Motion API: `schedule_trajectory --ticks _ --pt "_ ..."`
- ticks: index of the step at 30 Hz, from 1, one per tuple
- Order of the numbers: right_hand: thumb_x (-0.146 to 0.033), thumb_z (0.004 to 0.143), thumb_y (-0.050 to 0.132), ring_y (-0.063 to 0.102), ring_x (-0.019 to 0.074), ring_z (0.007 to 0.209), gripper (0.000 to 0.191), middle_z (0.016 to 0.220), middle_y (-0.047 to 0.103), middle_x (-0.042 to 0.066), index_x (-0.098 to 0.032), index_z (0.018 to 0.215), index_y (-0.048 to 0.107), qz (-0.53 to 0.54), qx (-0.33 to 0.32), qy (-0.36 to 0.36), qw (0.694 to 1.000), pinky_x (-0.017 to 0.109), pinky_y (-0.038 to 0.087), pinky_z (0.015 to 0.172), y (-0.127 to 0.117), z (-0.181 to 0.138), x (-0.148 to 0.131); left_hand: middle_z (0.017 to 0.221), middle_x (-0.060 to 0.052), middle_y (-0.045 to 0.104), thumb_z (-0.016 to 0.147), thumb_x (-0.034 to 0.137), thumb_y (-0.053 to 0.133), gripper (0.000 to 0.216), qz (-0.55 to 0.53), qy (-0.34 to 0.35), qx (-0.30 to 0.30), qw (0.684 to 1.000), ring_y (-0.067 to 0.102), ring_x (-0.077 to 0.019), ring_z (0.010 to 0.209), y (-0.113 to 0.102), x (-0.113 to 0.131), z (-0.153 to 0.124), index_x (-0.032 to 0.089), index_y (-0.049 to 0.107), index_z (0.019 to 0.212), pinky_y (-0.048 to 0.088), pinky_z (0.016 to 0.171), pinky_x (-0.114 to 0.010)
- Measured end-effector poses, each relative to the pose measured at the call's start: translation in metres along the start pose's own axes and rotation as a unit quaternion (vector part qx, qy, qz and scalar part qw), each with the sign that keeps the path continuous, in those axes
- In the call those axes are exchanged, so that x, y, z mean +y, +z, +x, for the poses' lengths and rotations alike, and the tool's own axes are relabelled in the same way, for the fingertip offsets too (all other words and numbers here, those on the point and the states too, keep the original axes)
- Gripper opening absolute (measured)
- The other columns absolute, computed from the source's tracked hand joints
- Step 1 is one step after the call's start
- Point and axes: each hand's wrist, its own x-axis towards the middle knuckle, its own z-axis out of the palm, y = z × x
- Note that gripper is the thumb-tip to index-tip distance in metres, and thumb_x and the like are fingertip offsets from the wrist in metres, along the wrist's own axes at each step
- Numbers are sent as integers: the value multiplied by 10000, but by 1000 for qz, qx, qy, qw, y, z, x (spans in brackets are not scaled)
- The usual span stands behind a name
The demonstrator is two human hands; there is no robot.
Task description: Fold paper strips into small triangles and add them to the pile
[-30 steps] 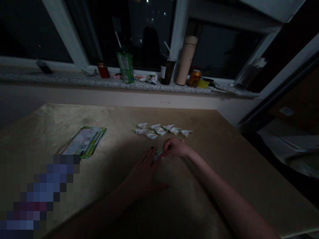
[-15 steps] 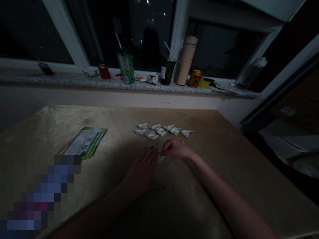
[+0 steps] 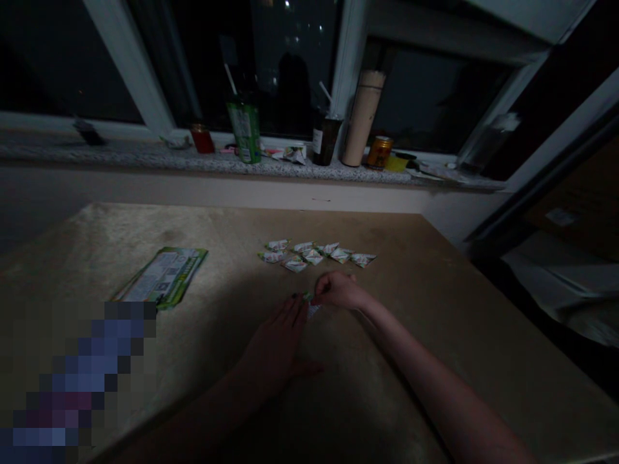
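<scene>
Head view, paper piece: a small folded paper piece (image 3: 312,310) lies on the tabletop (image 3: 435,309), nearer than the row of folded pieces (image 3: 316,253).
Left hand (image 3: 275,341): flat and open, fingertips on the piece's left edge, gripping nothing.
Right hand (image 3: 338,290): fingers pinched closed on its far-right corner.
Relation: the piece sits between both hands.
Long axis: too dim to tell.

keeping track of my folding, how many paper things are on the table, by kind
folded paper pieces in the cluster: 8
paper piece pinched in the right hand: 1
leaflet stack: 1
total: 10
</scene>
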Motion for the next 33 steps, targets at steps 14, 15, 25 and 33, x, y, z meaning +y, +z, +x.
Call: schedule_trajectory --ticks 14,15,25,33 --pt "-330 719 691 614 172 758 113 721 709 -20 -221 719 723 12 -22 -22 999 377 300 869 5 2 -4 1449 -230 320 699 739 528 982 17 -36 17 999 307 -359 1329 5 -1 -4 72 334 1394 288 1071 -476" --pt "-351 721 691 613 174 758 134 717 709 -17 -221 709 721 4 -14 -19 1000 375 300 860 6 3 -4 1442 -237 329 687 755 522 992 25 -44 28 998 302 -377 1327 6 -1 -4 67 357 1381 278 1071 -496" --pt "-355 694 724 592 164 765 129 716 694 -22 -227 709 721 -30 2 3 1000 342 272 792 8 3 -10 1381 -286 387 612 757 584 1041 119 -96 -6 988 341 -405 1299 -7 8 -3 -23 480 1295 202 1095 -510" --pt "-373 702 714 583 145 733 154 684 676 -32 -219 703 715 -34 2 0 999 320 262 766 9 4 -9 1374 -271 409 649 750 573 1019 152 -73 -26 985 351 -387 1298 -13 4 -1 -23 474 1305 211 1084 -511"
